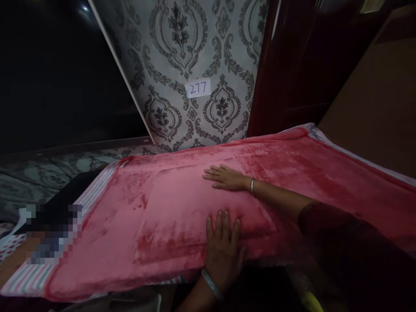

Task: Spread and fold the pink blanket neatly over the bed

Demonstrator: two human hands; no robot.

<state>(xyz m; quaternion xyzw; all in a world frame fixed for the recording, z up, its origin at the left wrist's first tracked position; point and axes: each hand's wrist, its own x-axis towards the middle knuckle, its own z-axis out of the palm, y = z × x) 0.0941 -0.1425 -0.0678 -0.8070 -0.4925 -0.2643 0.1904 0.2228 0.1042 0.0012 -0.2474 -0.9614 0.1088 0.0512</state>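
Pink plush piece (182,195) lies flat mid-blanket (104,247), roughly squared — flattening looks mostly done, front edge uneven. Left hand (223,253): fingers spread on its front. Right hand (229,177): laid flat, far right. Neither grips anything. Count: two hands, one piece, one blanket.

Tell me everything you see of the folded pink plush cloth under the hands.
The folded pink plush cloth looks soft and velvety, with darker red patches towards its near side. It lies flat, a four-sided pad on the pinkish-red blanket. The left hand and right hand rest on it, palms down.
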